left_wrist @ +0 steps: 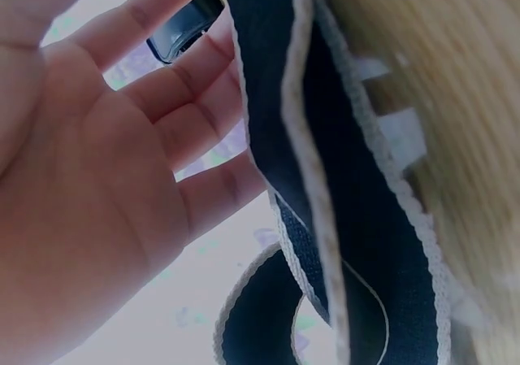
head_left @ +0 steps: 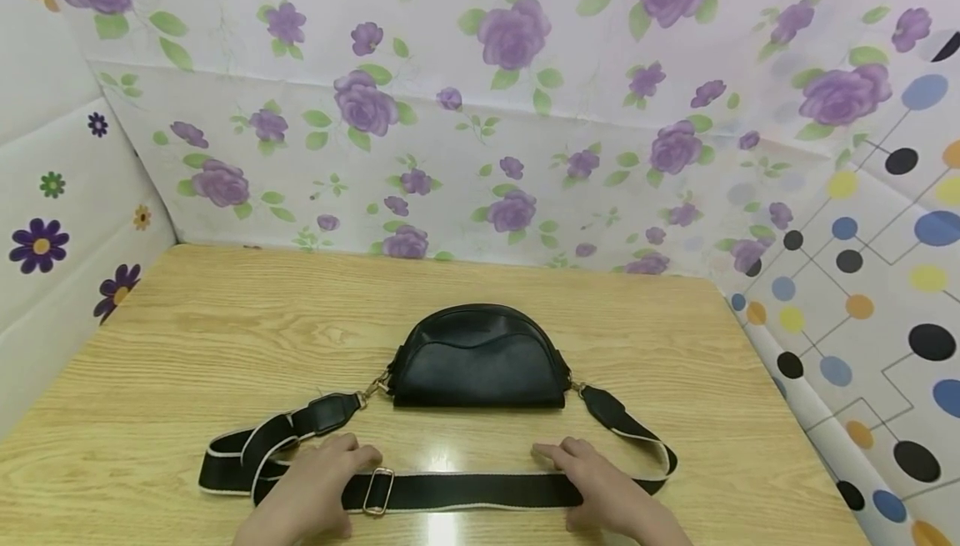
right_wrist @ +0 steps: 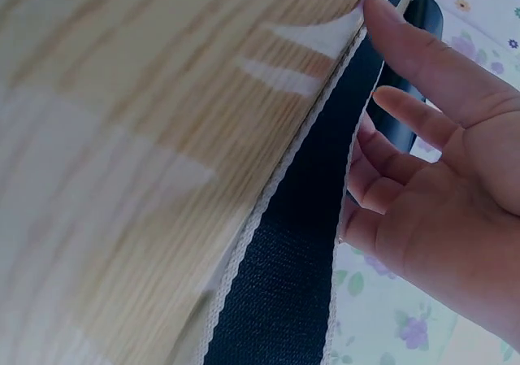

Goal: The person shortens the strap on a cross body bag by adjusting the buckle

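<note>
A black bag [head_left: 480,371] stands on the counter [head_left: 225,304], just below centre in the head view. The left hand [head_left: 315,479] and right hand [head_left: 600,483], cut off below, partly hide its strap [head_left: 465,492]; their fingers [left_wrist: 183,80] are relaxed, ungripping, some tips hidden behind it.

Bag [head_left: 480,371] smooth, leather-like; strap [head_left: 480,492] woven cloth; buckle [head_left: 388,492] shiny metal; tabletop [head_left: 262,321] glossy wood-grain.
</note>
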{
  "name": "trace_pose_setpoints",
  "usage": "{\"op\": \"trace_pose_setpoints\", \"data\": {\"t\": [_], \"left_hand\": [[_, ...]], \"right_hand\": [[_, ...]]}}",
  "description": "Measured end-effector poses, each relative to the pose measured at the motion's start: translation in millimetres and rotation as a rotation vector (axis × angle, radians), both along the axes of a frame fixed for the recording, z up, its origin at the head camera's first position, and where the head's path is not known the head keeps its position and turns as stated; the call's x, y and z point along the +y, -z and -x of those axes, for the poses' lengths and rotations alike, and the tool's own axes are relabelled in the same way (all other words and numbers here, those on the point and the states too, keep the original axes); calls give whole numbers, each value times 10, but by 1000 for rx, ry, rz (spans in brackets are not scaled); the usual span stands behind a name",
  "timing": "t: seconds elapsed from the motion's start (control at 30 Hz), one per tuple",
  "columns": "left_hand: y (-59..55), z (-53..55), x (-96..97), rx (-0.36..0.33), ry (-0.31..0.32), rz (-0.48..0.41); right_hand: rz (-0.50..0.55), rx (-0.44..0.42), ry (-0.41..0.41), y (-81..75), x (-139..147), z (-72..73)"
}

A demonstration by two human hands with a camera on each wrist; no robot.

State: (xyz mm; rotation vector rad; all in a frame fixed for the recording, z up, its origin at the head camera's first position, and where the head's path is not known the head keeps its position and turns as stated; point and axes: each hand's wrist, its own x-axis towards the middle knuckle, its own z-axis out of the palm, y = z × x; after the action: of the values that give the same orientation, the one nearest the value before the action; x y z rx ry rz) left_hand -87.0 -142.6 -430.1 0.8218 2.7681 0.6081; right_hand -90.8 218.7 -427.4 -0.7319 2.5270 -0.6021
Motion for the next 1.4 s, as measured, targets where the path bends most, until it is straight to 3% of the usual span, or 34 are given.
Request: {"op": "trace_pose_setpoints", "data": {"t": [0.3, 0.53, 0.73, 0.97, 1.2, 1.4], "left_hand": [[-6, -14, 16, 10, -15, 27], [-7, 15, 57, -116, -40, 35], [-16, 9, 66, -165, -39, 2], [-27, 16, 45, -361, -38, -97], [-45, 26, 28, -356, 2, -80], [-75, 33, 39, -411, 17, -106]], "right_hand": [[-38, -28, -5, -13, -32, 5], [-33, -37, 3, 11, -39, 32], [4, -40, -14, 30, -47, 64], [64, -73, -64, -2, -32, 79], [74, -72, -80, -27, -26, 90], [84, -47, -105, -23, 3, 95]]}}
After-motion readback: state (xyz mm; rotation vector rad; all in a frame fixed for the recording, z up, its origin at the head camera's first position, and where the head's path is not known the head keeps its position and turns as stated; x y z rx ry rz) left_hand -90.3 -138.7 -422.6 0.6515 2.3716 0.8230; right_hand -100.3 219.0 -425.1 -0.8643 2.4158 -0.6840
